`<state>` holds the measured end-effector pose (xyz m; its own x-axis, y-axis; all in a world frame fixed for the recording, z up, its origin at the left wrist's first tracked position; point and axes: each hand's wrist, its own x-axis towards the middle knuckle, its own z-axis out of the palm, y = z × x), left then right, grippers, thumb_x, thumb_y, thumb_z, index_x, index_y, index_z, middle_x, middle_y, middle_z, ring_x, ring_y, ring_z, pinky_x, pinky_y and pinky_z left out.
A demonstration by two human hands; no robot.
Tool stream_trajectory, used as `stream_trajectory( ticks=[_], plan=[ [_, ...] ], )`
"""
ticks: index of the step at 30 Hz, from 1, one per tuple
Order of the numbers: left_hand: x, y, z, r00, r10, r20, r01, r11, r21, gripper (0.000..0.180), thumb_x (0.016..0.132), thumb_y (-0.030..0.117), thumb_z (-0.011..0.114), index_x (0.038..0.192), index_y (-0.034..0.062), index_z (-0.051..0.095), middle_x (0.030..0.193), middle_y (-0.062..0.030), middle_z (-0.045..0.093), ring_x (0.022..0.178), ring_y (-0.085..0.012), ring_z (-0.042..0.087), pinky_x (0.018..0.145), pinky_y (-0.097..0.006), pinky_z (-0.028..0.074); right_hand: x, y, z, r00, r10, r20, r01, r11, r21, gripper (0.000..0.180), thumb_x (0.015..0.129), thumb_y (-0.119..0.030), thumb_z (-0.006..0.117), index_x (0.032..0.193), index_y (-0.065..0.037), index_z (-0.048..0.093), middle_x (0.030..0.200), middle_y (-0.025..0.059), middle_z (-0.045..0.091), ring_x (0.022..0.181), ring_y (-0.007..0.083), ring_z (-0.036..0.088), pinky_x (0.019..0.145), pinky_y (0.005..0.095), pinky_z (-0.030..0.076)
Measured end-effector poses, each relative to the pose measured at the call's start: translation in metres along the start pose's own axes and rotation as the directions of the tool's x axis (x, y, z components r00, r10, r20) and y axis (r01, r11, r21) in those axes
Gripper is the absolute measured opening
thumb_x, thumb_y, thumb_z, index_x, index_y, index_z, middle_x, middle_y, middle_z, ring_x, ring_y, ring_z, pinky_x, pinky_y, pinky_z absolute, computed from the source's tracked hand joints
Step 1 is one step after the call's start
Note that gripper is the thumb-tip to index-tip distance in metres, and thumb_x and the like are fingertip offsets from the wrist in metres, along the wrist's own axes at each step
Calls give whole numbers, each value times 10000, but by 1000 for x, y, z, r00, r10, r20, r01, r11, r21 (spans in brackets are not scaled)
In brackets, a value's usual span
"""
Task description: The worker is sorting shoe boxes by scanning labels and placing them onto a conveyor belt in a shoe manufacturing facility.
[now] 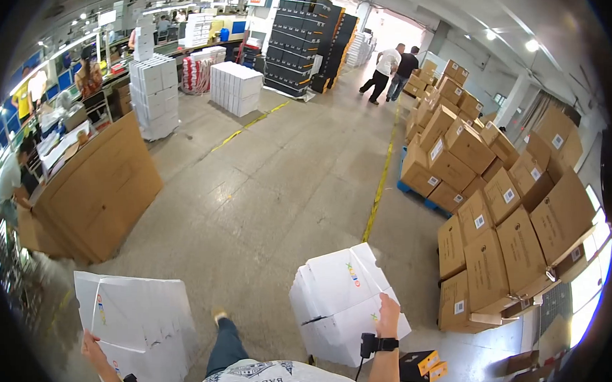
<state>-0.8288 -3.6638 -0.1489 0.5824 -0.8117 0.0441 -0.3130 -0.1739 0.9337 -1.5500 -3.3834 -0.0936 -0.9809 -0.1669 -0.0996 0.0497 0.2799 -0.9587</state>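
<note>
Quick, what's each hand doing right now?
Left hand: shut on the flat white carton sheet.
Right hand: shut on the bundle of white cartons.

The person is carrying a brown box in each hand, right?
Not quite. The head view shows the boxes are white, not brown: the left hand holds one white box, and the right hand holds another white box.
</note>
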Motion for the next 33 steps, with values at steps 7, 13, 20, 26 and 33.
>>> stream_trajectory(
  ticks=[7, 13, 20, 26, 33],
  plan=[
    [131, 105, 301, 972, 71, 224, -69, 997, -16, 488, 998, 351, 549, 604, 66, 514, 566, 73, 291, 541, -49, 263, 519, -287, 170, 109, -59, 181, 959, 184, -214, -146, 973, 181, 256, 878, -252, 655, 673, -156, 536, 619, -79, 370, 528, 54, 321, 485, 266, 244],
    [220, 177, 511, 923, -67, 378, 50, 997, 54, 482, 980, 338, 556, 594, 50, 536, 555, 64, 297, 532, -51, 271, 510, -289, 175, 209, -129, 317, 964, 104, -245, -57, 980, 190, 306, 886, -258, 654, 660, -149, 480, 628, -74, 343, 556, 63, 318, 502, 281, 249],
    [324, 211, 732, 925, 68, 374, -101, 992, 69, 561, 998, 364, 549, 550, 27, 532, 522, 52, 290, 503, -67, 268, 513, -292, 185, 373, -161, 468, 960, 102, -262, -61, 985, 159, 328, 876, -230, 676, 632, -161, 466, 625, -85, 342, 566, 51, 315, 512, 279, 246],
    [425, 250, 927, 944, 182, 275, -243, 948, 205, 565, 995, 344, 550, 534, 18, 558, 498, 17, 343, 506, -89, 316, 509, -301, 234, 546, -167, 636, 965, 154, -214, -138, 987, 86, 302, 842, -251, 695, 639, -163, 488, 626, -72, 364, 563, 71, 330, 521, 294, 251],
    [495, 395, 1132, 973, 163, 166, -165, 986, -2, 519, 1005, 391, 547, 611, 55, 510, 589, 41, 342, 573, -77, 289, 550, -285, 231, 735, -226, 757, 961, 113, -252, -82, 988, 133, 264, 855, -250, 690, 675, -165, 517, 624, -83, 362, 560, 62, 321, 511, 287, 251]
  ],
)
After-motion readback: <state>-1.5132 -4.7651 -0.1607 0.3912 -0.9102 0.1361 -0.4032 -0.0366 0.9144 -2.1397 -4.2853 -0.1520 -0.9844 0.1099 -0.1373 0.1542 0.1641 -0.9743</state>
